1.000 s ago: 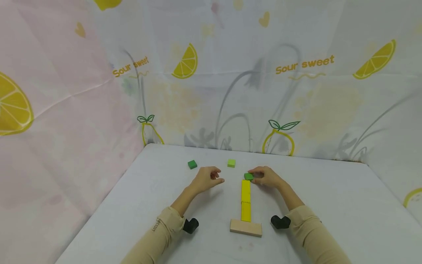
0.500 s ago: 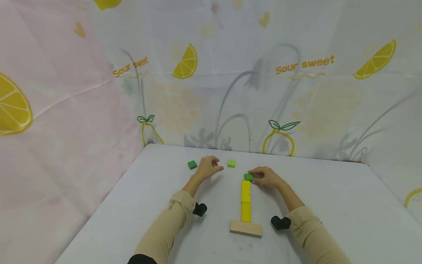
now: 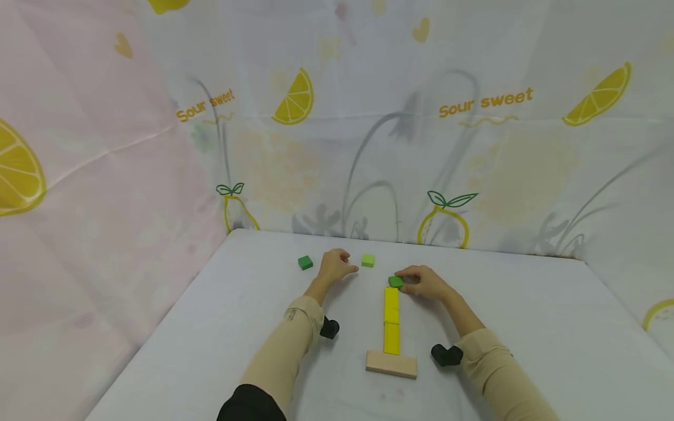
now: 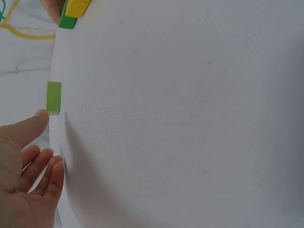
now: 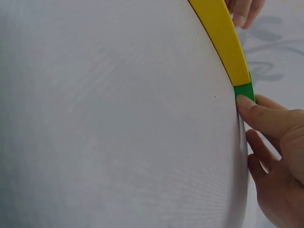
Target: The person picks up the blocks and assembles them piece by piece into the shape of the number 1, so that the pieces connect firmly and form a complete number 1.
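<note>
My right hand (image 3: 427, 283) pinches a green block (image 3: 395, 282) between thumb and fingers. That block sits right at the far end of a line of two yellow blocks (image 3: 392, 318), and in the right wrist view the green block (image 5: 244, 91) meets the yellow end. My left hand (image 3: 334, 266) holds nothing; its thumb and fingers are apart and loosely bent. Just to its right lies a light green block (image 3: 368, 261), close by the thumb tip in the left wrist view. On its other side is a dark green block (image 3: 305, 262).
A plain wooden plank (image 3: 391, 364) lies crosswise at the near end of the yellow line. The white table (image 3: 500, 327) ends at a fabric backdrop (image 3: 358, 146) printed with lemons. Black wrist devices (image 3: 447, 355) sit on both arms.
My left hand has moved away from me toward the back of the table, ending between the dark green and light green blocks. The right hand keeps its hold on the green block.
</note>
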The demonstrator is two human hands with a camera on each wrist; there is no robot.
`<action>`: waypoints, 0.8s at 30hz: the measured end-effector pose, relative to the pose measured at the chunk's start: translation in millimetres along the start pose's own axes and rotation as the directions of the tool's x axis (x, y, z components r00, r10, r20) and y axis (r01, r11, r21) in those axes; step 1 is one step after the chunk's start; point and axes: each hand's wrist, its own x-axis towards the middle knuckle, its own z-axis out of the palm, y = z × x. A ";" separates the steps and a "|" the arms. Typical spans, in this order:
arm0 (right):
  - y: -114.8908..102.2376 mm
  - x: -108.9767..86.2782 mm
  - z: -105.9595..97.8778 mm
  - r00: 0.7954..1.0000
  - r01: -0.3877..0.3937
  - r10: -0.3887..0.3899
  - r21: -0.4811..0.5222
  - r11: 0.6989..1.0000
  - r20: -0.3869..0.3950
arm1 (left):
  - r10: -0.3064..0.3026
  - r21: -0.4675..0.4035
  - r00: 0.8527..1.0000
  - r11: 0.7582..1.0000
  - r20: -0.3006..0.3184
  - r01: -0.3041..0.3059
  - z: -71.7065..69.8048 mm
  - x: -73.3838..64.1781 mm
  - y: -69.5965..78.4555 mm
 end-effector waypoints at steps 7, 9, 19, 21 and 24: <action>-0.7 -1.0 -0.9 1.000 0.007 -0.007 0.012 1.000 -0.010 | 0.043 0.021 0.999 0.999 0.020 -0.043 5.5 9.9 -0.8; -1.2 -1.0 -0.2 1.000 0.007 -0.007 0.018 1.000 -0.006 | 0.046 0.000 0.998 0.999 0.041 -0.046 6.4 14.1 -3.0; -5.8 -2.3 1.6 1.000 -0.023 0.023 0.007 1.000 -0.013 | 0.258 0.025 0.966 0.966 0.010 -0.258 74.8 95.4 -104.4; -5.9 -2.7 1.4 1.000 -0.018 0.018 -0.004 1.000 -0.013 | 0.220 0.029 0.975 0.975 0.038 -0.221 78.8 98.1 -104.6; -5.5 -3.0 0.6 1.000 -0.012 0.011 -0.005 1.000 -0.018 | 0.139 0.012 0.985 0.990 0.101 -0.141 73.4 91.7 -87.1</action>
